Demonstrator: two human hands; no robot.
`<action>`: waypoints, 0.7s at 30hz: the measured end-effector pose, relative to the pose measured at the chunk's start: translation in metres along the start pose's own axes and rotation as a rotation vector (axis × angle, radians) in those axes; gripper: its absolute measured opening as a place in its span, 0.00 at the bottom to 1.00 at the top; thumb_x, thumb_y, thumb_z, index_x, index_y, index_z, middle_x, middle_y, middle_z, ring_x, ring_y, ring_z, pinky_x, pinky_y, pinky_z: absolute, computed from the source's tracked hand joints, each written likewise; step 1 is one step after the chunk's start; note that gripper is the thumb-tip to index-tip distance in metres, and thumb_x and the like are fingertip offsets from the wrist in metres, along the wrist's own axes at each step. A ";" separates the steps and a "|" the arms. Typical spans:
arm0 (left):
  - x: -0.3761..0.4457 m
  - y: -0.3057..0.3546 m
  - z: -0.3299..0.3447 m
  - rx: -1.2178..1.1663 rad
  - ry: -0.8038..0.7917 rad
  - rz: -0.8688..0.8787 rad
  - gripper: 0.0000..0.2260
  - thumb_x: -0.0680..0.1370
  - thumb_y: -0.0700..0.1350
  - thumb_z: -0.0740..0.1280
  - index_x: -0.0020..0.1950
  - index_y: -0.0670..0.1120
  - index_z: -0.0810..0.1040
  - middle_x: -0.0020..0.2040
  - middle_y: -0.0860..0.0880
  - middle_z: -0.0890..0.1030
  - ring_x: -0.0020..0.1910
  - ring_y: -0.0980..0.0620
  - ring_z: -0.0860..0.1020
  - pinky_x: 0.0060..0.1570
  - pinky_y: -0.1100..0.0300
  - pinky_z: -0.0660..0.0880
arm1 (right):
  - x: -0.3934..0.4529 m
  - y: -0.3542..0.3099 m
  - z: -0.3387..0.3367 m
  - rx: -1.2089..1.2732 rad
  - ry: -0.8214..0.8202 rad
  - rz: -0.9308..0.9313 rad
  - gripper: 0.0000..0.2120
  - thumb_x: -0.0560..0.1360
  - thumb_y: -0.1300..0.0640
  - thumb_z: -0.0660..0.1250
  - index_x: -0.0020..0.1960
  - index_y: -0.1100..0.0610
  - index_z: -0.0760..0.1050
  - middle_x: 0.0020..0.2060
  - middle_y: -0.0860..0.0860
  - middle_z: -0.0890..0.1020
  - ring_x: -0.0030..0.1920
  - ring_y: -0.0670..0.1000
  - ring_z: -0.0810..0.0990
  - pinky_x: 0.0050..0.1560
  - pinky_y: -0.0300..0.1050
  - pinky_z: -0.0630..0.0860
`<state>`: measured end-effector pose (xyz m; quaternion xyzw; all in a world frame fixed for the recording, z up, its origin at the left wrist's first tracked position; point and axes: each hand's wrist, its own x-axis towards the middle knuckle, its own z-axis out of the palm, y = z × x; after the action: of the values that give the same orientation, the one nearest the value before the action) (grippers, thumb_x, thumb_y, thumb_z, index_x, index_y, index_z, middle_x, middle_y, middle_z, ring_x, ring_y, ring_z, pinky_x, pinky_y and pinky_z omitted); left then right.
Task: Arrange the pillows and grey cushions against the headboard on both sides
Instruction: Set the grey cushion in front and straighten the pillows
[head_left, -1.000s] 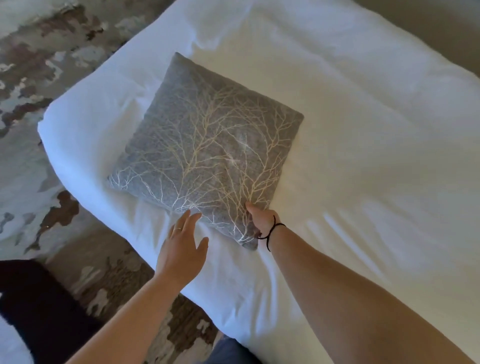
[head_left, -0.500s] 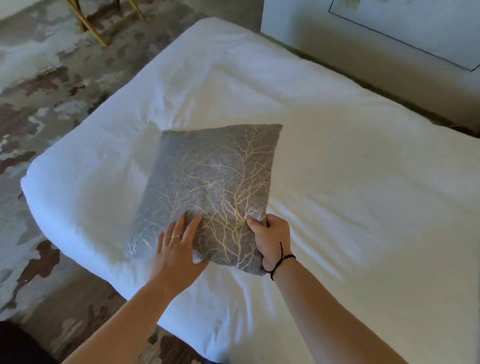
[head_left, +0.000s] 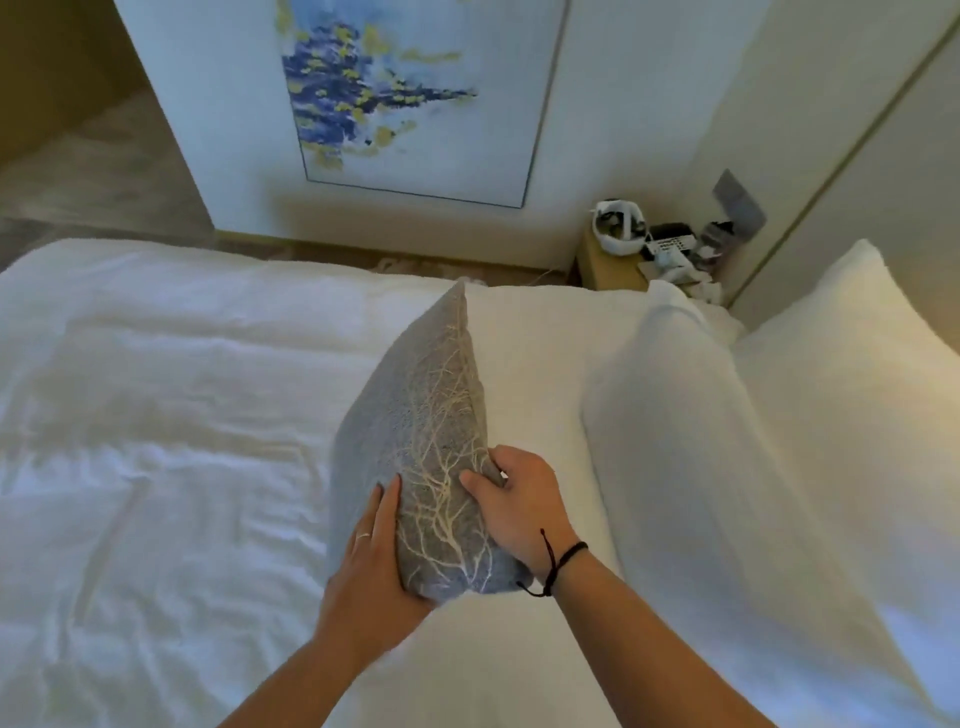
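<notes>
Nearest the camera, two bare forearms reach in from six o'clock and meet on the grey cushion (head_left: 415, 447), which stands on edge above the bed (head_left: 156, 441). The left hand (head_left: 371, 566) lies flat against the cushion's left face near its bottom corner, fingers together and pointing up toward twelve o'clock, a ring on one finger. The right hand (head_left: 519, 506), with a dark cord at the wrist, clamps the right side of that same corner, thumb on the patterned face and the other fingers wrapped behind, out of sight. Between them the cushion is squeezed, not pinched by fingertips alone.

The cushion's long axis runs from the hands at six o'clock up to its far tip at twelve o'clock, tilted slightly right. Whether its lower edge touches the bedding cannot be told.

At about three o'clock from the hands, two white pillows lean one behind the other: the nearer pillow (head_left: 701, 467) just beside the cushion, the further pillow (head_left: 852, 374) behind it against the wall side. The headboard itself is not clearly visible. The right hand is the nearer one to the pillows, so the coming move looks like a swing of the cushion toward three o'clock to rest against them.

Farther off, at one o'clock, a bedside table (head_left: 613, 265) carries clutter, and a painting (head_left: 415, 98) leans at twelve o'clock.
</notes>
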<state>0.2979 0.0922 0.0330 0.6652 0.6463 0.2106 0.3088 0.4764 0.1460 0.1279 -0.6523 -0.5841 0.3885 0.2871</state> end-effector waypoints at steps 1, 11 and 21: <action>0.010 0.029 0.015 -0.062 -0.043 0.029 0.60 0.58 0.68 0.75 0.75 0.67 0.34 0.80 0.56 0.52 0.75 0.50 0.63 0.57 0.44 0.76 | 0.000 0.010 -0.032 -0.042 0.052 -0.019 0.18 0.75 0.53 0.69 0.31 0.52 0.67 0.29 0.48 0.74 0.31 0.48 0.74 0.31 0.41 0.69; 0.030 0.223 0.175 -0.271 -0.613 0.109 0.54 0.64 0.65 0.78 0.79 0.62 0.45 0.75 0.61 0.58 0.74 0.55 0.60 0.71 0.56 0.65 | -0.025 0.215 -0.280 -0.312 0.244 0.494 0.20 0.80 0.48 0.63 0.34 0.57 0.65 0.29 0.52 0.70 0.30 0.52 0.70 0.30 0.44 0.65; -0.005 0.238 0.211 -0.154 -0.536 0.012 0.40 0.75 0.60 0.70 0.80 0.53 0.52 0.75 0.55 0.66 0.67 0.52 0.74 0.69 0.52 0.69 | -0.075 0.258 -0.239 -0.110 0.289 0.384 0.17 0.79 0.39 0.58 0.44 0.52 0.67 0.33 0.52 0.77 0.32 0.53 0.76 0.32 0.47 0.71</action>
<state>0.6145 0.0640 0.0445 0.6757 0.5196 0.0774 0.5171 0.8159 0.0520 0.0541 -0.8148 -0.4226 0.3061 0.2525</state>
